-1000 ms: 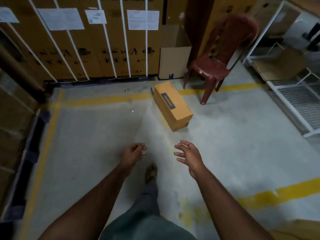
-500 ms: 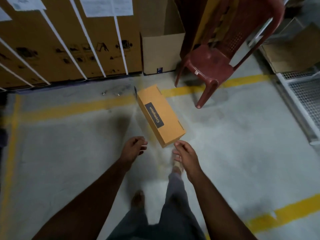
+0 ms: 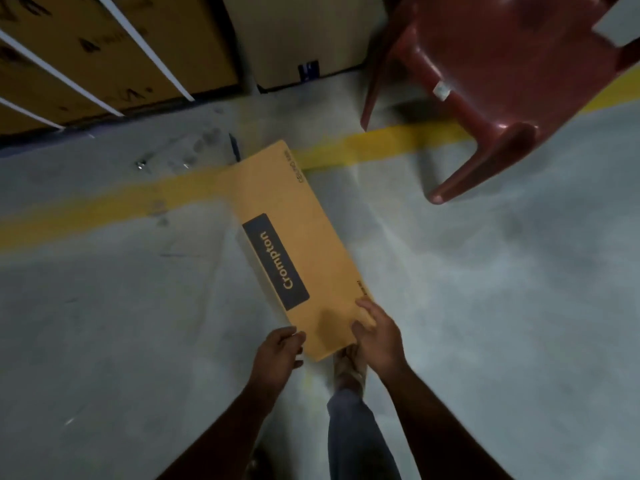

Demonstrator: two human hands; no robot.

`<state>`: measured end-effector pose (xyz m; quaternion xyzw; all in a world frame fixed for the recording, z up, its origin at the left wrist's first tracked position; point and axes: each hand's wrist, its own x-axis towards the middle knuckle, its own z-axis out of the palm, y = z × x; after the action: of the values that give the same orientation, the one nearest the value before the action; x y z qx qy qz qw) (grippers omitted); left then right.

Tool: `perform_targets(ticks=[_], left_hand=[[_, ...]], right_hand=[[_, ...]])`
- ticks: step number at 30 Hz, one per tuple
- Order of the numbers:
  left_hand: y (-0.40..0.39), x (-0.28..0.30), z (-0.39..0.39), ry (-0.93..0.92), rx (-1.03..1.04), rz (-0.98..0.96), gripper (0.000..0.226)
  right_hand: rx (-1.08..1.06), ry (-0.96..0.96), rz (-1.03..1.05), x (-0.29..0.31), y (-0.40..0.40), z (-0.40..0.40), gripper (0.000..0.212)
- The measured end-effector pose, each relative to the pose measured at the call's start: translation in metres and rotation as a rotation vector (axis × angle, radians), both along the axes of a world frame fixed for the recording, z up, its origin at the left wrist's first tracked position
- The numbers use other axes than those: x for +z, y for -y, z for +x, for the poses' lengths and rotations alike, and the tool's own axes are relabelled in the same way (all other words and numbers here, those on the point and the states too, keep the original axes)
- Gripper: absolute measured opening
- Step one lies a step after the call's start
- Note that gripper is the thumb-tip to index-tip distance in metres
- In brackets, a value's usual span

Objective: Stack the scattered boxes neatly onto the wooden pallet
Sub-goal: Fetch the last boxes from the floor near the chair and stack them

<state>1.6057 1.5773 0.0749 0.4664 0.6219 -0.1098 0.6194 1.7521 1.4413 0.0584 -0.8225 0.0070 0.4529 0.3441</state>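
Both hands at the near end of the box [image 3: 304,244] — right hand [image 3: 377,336] curled over its corner, left hand [image 3: 278,351] curled against its edge; box lies on the floor [image 3: 121,323] across the yellow line [image 3: 104,206], near the chair [image 3: 502,74].

stepped up to box [image 3: 294,244] | R hand [image 3: 379,336] now grips near end | L hand [image 3: 277,355] at its corner

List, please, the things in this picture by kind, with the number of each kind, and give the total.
Yellow Crompton box, held at its near end by the left hand and right hand: 1
Maroon plastic chair: 1
Large strapped cartons at the wall: 2 at least
Plain carton beside them: 1
Yellow floor line: 1
Total: 6
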Motion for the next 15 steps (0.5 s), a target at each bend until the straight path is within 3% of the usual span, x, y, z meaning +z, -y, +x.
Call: perform_targets(ticks=[2,5,8,10,12,14,15], left_hand=[[0.001,-0.025,0.018,-0.014,-0.038,-0.032,0.041],[0.003,-0.049,0.035,-0.002,-0.062,-0.077,0.068],[0.003,-0.067,0.034,-0.036,0.019,-0.048,0.091],[-0.006,-0.072,0.027,-0.130,0.086,0.032,0.107],[-0.019,-0.078,0.008,-0.209,0.117,0.110,0.115],[-0.033,-0.080,-0.019,-0.204,0.098,0.101,0.112],[-0.039,-0.082,-0.032,-0.180,0.096,0.078,0.111]], right_hand=[[0.080,0.103,-0.086,-0.037,-0.008,0.017,0.063],[0.182,0.021,-0.269,-0.069,-0.024,0.024,0.079],[0.196,0.067,-0.263,-0.074,-0.030,0.001,0.057],[0.120,0.049,-0.065,-0.069,-0.023,-0.017,0.029],[0.149,-0.024,0.089,-0.073,-0.012,-0.030,0.023],[0.179,-0.093,0.072,-0.090,-0.006,-0.031,0.012],[0.169,-0.164,0.020,-0.102,-0.006,-0.029,0.021]])
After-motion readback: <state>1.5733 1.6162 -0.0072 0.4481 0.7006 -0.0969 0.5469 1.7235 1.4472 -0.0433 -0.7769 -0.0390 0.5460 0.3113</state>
